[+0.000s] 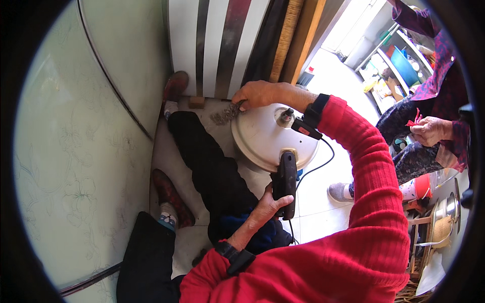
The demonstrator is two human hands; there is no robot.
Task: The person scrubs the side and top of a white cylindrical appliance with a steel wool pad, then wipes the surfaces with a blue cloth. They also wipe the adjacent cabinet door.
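A metal pressure cooker (261, 134) with its lid on is tilted over the floor, beside the dark-trousered legs. My left hand (271, 204) grips its long black handle (288, 170), with the thumb lying across it. At the far rim of the lid, my right hand (257, 96) holds a grey metal-wool scourer (226, 114), part of it hidden by the fingers. A dark pressure valve (287, 114) stands up from the lid, near my right wrist. Black straps with a cable are on my wrists.
Another person's hand (426, 130) holds something red at the right. A striped panel (219, 45) and a wooden post (308, 34) stand beyond the cooker. A pale green patterned panel (87, 151) stands at left. Shelves with a blue basin (403, 66) and a red-and-white bucket (418, 187) are at right.
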